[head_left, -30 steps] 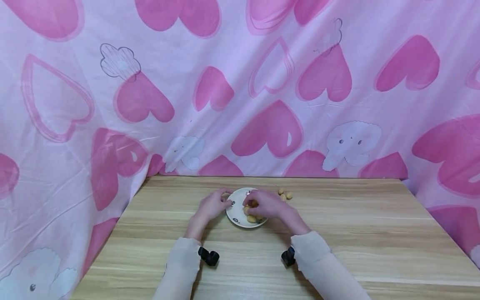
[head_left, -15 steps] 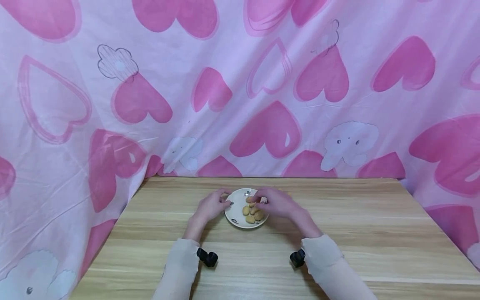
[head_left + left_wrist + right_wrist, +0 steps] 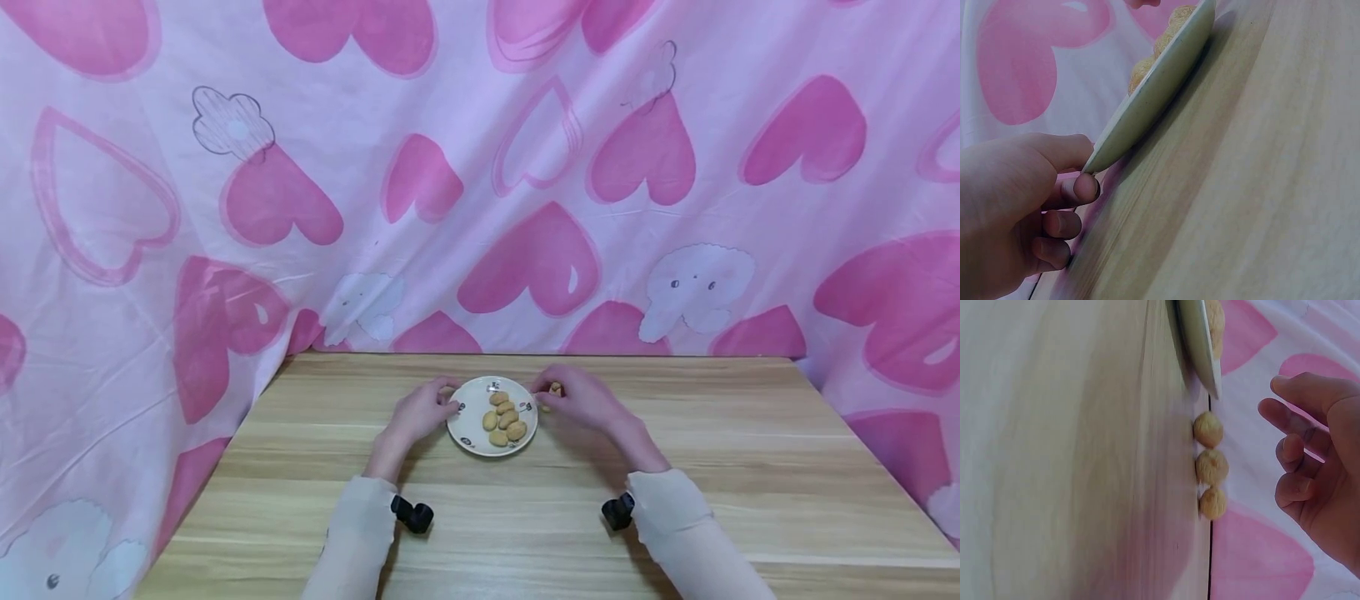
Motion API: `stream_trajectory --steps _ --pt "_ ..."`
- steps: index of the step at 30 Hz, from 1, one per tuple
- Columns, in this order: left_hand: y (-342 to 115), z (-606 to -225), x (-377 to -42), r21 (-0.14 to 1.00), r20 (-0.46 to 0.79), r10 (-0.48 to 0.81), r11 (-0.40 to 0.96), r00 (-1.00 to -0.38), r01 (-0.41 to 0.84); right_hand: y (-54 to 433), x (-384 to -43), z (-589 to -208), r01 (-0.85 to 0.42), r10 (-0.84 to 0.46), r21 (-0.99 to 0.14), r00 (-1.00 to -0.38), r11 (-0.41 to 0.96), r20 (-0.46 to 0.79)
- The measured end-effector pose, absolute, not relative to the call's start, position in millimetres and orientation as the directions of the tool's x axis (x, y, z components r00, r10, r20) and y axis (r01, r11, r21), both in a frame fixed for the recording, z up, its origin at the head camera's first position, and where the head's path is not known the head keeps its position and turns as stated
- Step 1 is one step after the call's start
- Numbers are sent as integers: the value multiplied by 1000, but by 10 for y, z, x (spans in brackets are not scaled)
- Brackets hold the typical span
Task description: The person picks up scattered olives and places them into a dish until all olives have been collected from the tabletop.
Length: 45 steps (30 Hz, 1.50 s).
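Note:
A white plate [image 3: 468, 425] with small dark prints along its edge sits on the table, bearing several tan walnuts [image 3: 517, 430] on its right half. My left hand [image 3: 422, 412] pinches the plate's left rim; in the left wrist view the thumb lies above the rim and a finger below it. Just past the opposite rim, my right hand [image 3: 581, 400] hovers with loosely bent fingers and holds nothing. Beneath it, three more walnuts [image 3: 1212, 467] lie in a row on the table in the right wrist view. In the head view the right hand mostly hides them.
The light wood table [image 3: 495, 525] ends at the back against a pink heart-print cloth [image 3: 525, 258], which also hangs at both sides. A black wrist camera [image 3: 412, 514] sits on the left wrist, and another camera [image 3: 618, 512] on the right.
My right hand has moved right, from over the walnuts on the plate to beside its right rim, leaving those walnuts uncovered. The left hand has stayed at the left rim.

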State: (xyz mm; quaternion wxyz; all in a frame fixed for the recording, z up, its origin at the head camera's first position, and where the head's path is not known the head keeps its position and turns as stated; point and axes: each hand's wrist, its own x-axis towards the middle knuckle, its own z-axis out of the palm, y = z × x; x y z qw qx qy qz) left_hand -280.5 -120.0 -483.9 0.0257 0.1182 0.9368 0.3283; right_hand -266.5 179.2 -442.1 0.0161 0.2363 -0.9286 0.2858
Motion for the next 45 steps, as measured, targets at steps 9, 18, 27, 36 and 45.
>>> stream_trajectory --steps 9,18,27,36,45 --pt "-1202 -4854 -2811 615 30 233 762 -972 201 2014 -2759 -4502 -445 -413 -522 -892 727 186" --pt "-1204 -4856 -2811 614 29 234 763 -972 202 2216 -2812 -4571 -356 -338 -535 -931 766 136" --pt "-1210 -4869 -2814 620 34 233 758 -972 203 2323 -2872 -4606 -326 -334 -541 -939 775 87" --pt "-1205 -4858 -2818 625 26 252 751 -967 213 2355 -2925 -4655 -283 -327 -553 -945 784 20" --pt "-1198 -4854 -2812 623 21 243 755 -970 203 2354 -2985 -4681 -243 -310 -588 -951 772 -14"
